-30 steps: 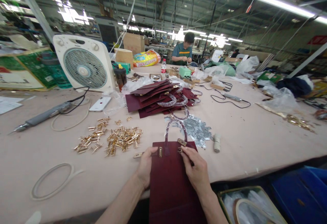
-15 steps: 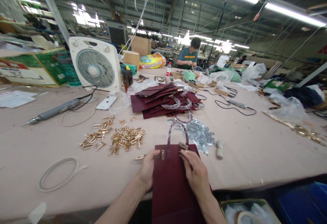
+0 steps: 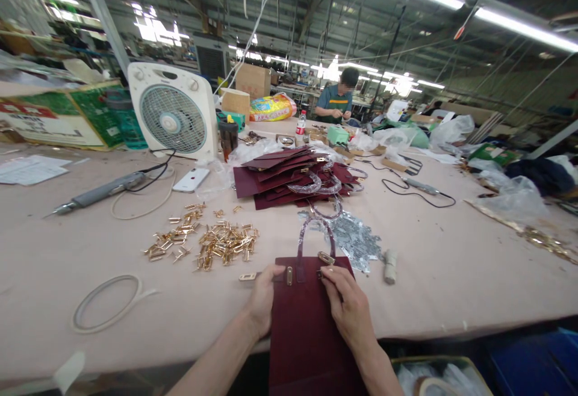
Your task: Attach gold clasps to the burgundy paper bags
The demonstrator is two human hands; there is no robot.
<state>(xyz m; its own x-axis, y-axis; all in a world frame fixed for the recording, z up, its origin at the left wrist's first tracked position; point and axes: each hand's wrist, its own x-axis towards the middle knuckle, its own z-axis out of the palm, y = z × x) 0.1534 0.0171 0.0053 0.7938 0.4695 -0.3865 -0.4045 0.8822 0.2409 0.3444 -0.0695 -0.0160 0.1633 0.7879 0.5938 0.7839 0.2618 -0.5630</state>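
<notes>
A dark red flat bag lies at the table's near edge, its wrapped handle pointing away from me. My left hand presses on the bag's upper left corner, fingers curled over the edge beside a gold clasp. My right hand rests on the upper right, fingertips pinched at a gold fitting. A loose gold piece lies just left of the bag.
Scattered gold fittings lie to the left, silver bits behind the bag. A stack of red bags, a fan, a grey electric tool, a phone and a white ring are on the table. A person works at the far end.
The view has shifted slightly; my hands stay on the bag's top edge, the right fingers working a little closer to the gold fitting.
</notes>
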